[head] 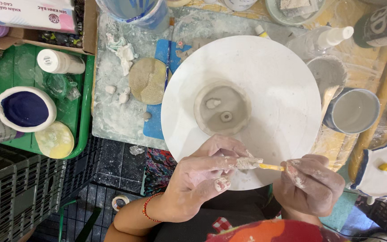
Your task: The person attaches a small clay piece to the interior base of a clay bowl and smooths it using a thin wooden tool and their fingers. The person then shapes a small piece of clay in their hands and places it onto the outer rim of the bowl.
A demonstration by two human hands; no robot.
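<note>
Small clay lump (248, 162) pinched at left hand (202, 172) fingertips, over near edge of white round board (269, 89). Thin yellow stick (272, 167) touches lump, gripped by right hand (310, 183), fingers curled shut around it. Grey clay bowl (221, 107) at board centre, two small clay bits inside, well apart from hands. Round sponge (148, 80) just left of board. Blue-rimmed cup (352, 112) right of board. Green tray (82, 112) far left on tabletop, holding blue-glazed dish (25, 109).
</note>
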